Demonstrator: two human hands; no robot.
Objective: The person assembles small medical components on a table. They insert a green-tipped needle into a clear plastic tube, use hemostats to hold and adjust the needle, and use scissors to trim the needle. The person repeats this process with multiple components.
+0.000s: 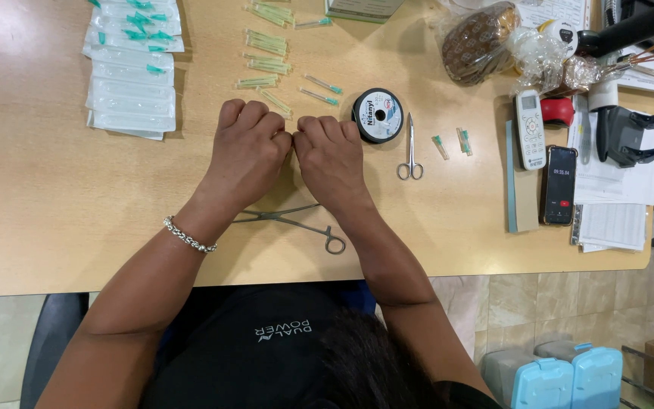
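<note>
Wooden desk [54, 227]. Both fists closed, knuckles touching at frame centre: left hand [248, 150], right hand [332, 155]; grip contents hidden. Spool [378, 115] just upper right, nearer right hand.

Bare table [54, 197] lies left of the hands (spool [378, 115], scissors [410, 148] crowd the right).
</note>
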